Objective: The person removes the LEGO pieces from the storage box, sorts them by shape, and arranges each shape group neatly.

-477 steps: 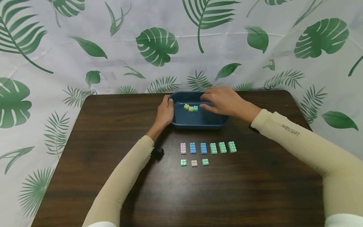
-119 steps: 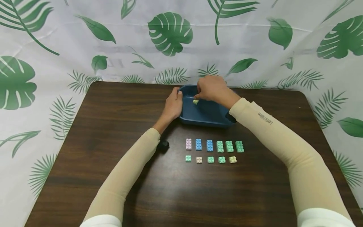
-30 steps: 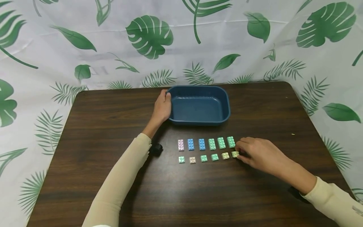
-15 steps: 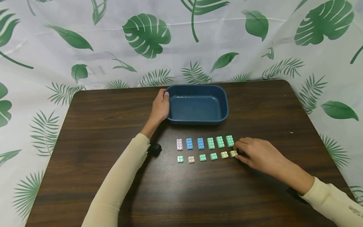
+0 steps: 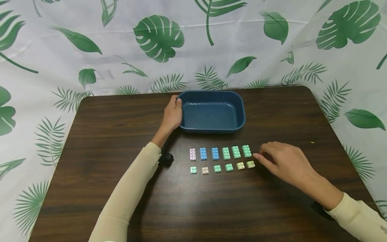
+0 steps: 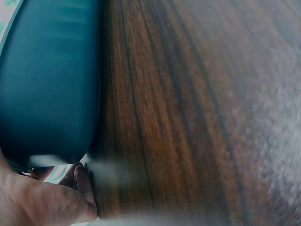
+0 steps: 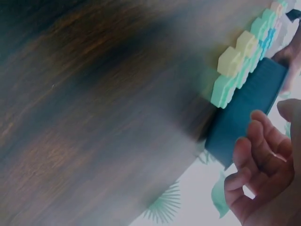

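My left hand (image 5: 172, 114) grips the left end of a dark blue bin (image 5: 211, 116), thumb over the rim; no bricks show inside it. In front of the bin lie two rows of toy building bricks. The back row has a pink brick (image 5: 192, 154), two blue bricks (image 5: 215, 153) and several green bricks (image 5: 236, 152). Smaller square bricks form the front row: green ones (image 5: 217, 168), a beige one (image 5: 205, 170) and two yellow ones (image 5: 250, 164). My right hand (image 5: 285, 163), fingers loosely curved and holding nothing, hovers just right of the rows' end.
The dark wooden table (image 5: 169, 205) ends at a white cloth backdrop (image 5: 121, 50) printed with green leaves. A tiny yellow speck (image 5: 312, 142) lies on the table at the right. A black wrist device (image 5: 166, 159) sits under the left forearm.
Earlier the right hand took bricks from the bin, and the front row grew rightward. Since half a second ago, it has let go of the last yellow brick and drawn back right.
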Tool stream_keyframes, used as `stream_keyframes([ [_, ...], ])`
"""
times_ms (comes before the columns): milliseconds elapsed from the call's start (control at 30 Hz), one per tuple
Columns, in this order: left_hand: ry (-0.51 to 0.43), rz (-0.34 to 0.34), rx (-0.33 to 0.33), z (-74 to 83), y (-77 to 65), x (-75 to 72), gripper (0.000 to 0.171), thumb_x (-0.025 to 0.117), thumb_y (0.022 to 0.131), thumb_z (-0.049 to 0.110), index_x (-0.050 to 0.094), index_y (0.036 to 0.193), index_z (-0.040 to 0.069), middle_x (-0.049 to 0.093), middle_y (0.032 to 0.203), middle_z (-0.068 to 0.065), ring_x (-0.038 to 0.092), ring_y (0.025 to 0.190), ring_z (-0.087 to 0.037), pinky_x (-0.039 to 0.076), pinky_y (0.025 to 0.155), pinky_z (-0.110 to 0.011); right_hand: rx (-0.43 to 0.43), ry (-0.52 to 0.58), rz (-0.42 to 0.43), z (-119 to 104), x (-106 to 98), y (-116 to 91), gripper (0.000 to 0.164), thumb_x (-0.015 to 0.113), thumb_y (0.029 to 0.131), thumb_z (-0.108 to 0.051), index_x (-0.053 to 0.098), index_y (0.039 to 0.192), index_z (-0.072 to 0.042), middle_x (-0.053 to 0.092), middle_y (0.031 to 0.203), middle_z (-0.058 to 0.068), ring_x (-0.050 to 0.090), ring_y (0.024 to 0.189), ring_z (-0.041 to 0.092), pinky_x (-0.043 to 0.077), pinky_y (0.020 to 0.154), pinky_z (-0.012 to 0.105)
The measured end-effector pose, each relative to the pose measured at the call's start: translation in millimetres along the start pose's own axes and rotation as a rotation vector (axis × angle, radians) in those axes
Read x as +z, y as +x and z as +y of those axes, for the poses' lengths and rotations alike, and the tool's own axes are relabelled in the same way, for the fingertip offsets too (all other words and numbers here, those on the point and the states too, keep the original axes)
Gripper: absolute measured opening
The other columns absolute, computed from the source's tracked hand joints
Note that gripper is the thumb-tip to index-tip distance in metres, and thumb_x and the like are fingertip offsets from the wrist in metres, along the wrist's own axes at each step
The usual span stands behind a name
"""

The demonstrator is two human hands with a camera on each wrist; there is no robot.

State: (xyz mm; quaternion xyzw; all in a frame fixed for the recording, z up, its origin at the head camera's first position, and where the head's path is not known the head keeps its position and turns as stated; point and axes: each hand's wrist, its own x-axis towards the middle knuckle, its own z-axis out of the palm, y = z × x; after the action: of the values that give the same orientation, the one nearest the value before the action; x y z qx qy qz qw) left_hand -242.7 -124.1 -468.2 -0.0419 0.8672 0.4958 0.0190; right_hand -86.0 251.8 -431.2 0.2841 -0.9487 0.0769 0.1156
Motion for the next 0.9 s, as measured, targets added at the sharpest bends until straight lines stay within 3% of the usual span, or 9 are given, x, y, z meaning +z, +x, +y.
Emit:
stream_keyframes([
  [200, -0.006, 0.009, 0.002, -0.2, -1.1, 2.2, 0.041, 0.029, 0.116, 0.037, 0.048, 0.147, 0.018, 0.058, 0.153, -0.014, 0.053, 0.141, -0.036, 0.042, 0.117, -0.055, 0.141, 0.06, -0.003, 12, 7, -2, 0.015, 0.083, 0.092, -0.029, 0.075, 0.102, -0.019, 0.075, 0.098, 0.0, 0.069, 0.086, 0.018, 0.056, 0.063, 0.041],
  [400, -0.009, -0.004, -0.025, -7.9, 6.7, 4.5, 0.041, 0.031, 0.116, 0.04, 0.049, 0.147, 0.02, 0.058, 0.154, -0.01, 0.053, 0.142, -0.031, 0.041, 0.117, -0.052, 0.308, 0.122, -0.053, 27, 17, -9, 0.032, 0.073, 0.101, -0.034, 0.069, 0.126, -0.015, 0.069, 0.127, 0.012, 0.064, 0.115, 0.036, 0.056, 0.076, 0.059],
  [600, -0.031, -0.018, -0.042, -9.6, 8.2, 1.2, 0.045, 0.028, 0.115, 0.042, 0.047, 0.15, 0.02, 0.055, 0.157, -0.009, 0.05, 0.145, -0.03, 0.04, 0.119, -0.051, 0.342, 0.13, -0.022, 32, 19, -9, 0.038, 0.072, 0.101, -0.034, 0.066, 0.132, -0.014, 0.065, 0.131, 0.016, 0.063, 0.112, 0.038, 0.054, 0.073, 0.06],
  [767, -0.163, -0.034, -0.06, -9.5, -4.0, -5.9, 0.055, 0.026, 0.114, 0.053, 0.042, 0.153, 0.018, 0.046, 0.163, -0.009, 0.042, 0.152, -0.032, 0.035, 0.122, -0.053, 0.334, 0.128, -0.004, 25, 22, -9, 0.033, 0.072, 0.101, -0.033, 0.068, 0.127, -0.014, 0.068, 0.125, 0.013, 0.064, 0.104, 0.034, 0.053, 0.068, 0.054],
  [833, -0.223, -0.022, -0.045, -12.7, -7.2, -9.6, 0.061, 0.024, 0.113, 0.058, 0.04, 0.155, 0.017, 0.044, 0.164, -0.011, 0.039, 0.154, -0.032, 0.033, 0.124, -0.054, 0.326, 0.134, -0.007, 21, 24, -10, 0.032, 0.072, 0.101, -0.033, 0.068, 0.126, -0.013, 0.069, 0.124, 0.013, 0.064, 0.106, 0.034, 0.054, 0.069, 0.054],
  [900, -0.226, 0.003, -0.001, -17.7, -10.0, -13.5, 0.063, 0.024, 0.113, 0.059, 0.038, 0.156, 0.016, 0.044, 0.163, -0.014, 0.041, 0.153, -0.032, 0.033, 0.124, -0.054, 0.316, 0.138, -0.012, 18, 26, -11, 0.032, 0.072, 0.101, -0.033, 0.068, 0.126, -0.013, 0.069, 0.126, 0.014, 0.064, 0.11, 0.036, 0.055, 0.07, 0.056],
])
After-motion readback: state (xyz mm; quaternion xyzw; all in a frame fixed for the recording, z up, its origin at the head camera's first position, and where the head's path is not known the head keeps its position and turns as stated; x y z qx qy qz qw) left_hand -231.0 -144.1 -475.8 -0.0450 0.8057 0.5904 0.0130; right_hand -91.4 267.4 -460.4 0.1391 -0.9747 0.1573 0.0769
